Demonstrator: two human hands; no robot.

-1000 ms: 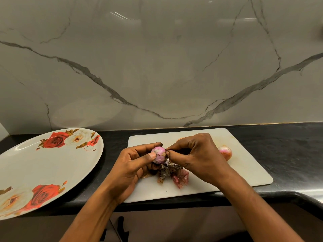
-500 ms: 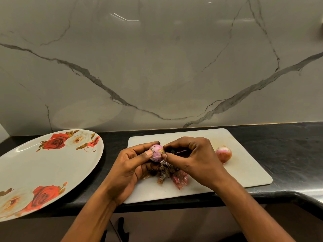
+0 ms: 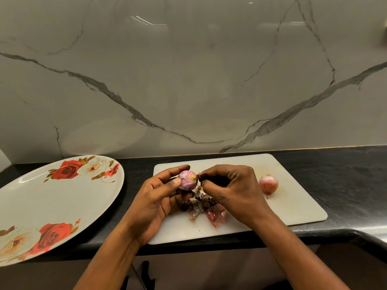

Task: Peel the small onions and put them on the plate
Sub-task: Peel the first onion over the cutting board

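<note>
My left hand (image 3: 156, 200) holds a small pink-purple onion (image 3: 187, 180) between thumb and fingers, just above the white cutting board (image 3: 293, 206). Right beside it, my right hand (image 3: 234, 189) pinches a dark scrap of onion skin at the onion's right side. A second small onion (image 3: 268, 184), reddish with its skin on, lies on the board to the right of my right hand. A heap of peeled skins (image 3: 206, 210) sits on the board under my hands. The large white plate (image 3: 41, 206) with red rose prints stands at the left, with no onions on it.
The board and plate rest on a black counter (image 3: 345, 185) whose front edge curves outward at the right. A grey marble wall (image 3: 188, 80) rises directly behind. The plate overhangs the counter's front edge at the left.
The onion has turned a little in my left hand and my right fingertips have shifted along its side, still picking at skin. The second onion lies unmoved.
</note>
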